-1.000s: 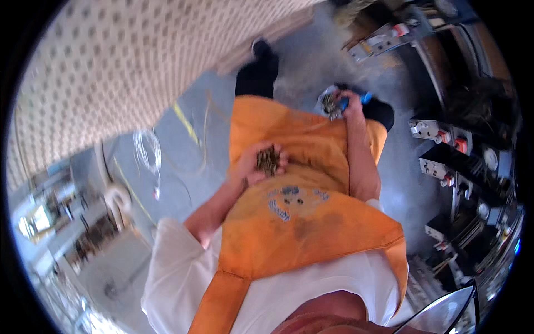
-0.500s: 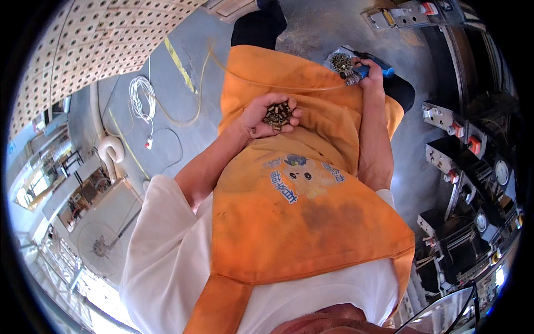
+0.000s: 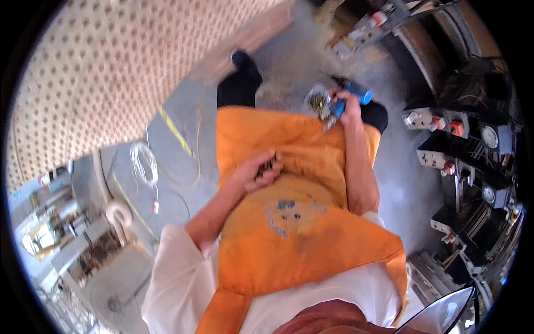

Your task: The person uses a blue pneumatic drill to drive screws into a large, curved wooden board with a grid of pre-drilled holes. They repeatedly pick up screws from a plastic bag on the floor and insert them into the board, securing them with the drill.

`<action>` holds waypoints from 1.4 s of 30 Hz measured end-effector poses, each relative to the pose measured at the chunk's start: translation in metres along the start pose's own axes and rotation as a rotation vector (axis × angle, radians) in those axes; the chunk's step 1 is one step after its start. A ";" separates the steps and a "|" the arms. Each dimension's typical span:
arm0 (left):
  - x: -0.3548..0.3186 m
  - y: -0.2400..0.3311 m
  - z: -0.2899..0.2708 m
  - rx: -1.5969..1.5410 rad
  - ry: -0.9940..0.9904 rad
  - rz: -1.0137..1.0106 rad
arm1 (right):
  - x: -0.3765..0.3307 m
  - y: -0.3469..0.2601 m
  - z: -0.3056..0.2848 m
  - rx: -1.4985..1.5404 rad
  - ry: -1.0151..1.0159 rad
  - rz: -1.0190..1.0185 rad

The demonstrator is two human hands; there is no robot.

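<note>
My left hand (image 3: 249, 171) is cupped in front of the orange apron, fingers curled over a handful of small brass-coloured metal pieces (image 3: 267, 166). My right hand (image 3: 349, 107) grips a blue pistol-shaped air screwdriver (image 3: 360, 96) by its handle, out beyond the apron's far edge. A thin dark bit points to the far left from the tool. Just left of that hand, a clear plastic bag (image 3: 316, 92) holds more of the small metal pieces. Motion blur hides whether my right fingers also touch the bag.
Far left, a large pale panel (image 3: 128, 67) carries rows of dark holes. On the floor are a coiled white cable (image 3: 143, 162), a pale hose (image 3: 118, 214) and yellow lines. Dark machinery with switch boxes (image 3: 436, 158) lines the right side.
The view has swung, bringing the perforated panel closer. My left hand has curled further over the metal pieces. My right hand still holds the screwdriver, its body now tilted differently.
</note>
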State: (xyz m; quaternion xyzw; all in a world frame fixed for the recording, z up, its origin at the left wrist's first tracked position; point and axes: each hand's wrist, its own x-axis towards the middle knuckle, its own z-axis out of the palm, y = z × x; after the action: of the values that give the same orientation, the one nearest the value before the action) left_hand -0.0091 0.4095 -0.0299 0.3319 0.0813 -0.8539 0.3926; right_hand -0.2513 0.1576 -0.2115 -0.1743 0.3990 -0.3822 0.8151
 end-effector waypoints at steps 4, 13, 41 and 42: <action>0.006 0.016 0.020 -0.051 0.032 -0.006 | -0.027 -0.009 0.025 0.173 0.075 -0.024; 0.104 0.173 0.054 0.085 -0.075 0.426 | -0.120 -0.076 0.138 0.149 -0.160 -0.272; 0.153 0.252 0.131 0.355 0.045 0.576 | -0.102 -0.062 0.177 -0.409 -0.089 -0.466; 0.153 0.254 0.131 0.347 0.016 0.566 | -0.101 -0.065 0.178 -0.282 -0.114 -0.389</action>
State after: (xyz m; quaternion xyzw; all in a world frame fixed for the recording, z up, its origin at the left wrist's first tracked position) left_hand 0.0367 0.0905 0.0046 0.4099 -0.1575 -0.7094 0.5512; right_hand -0.1828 0.1890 -0.0108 -0.3813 0.3607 -0.4618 0.7150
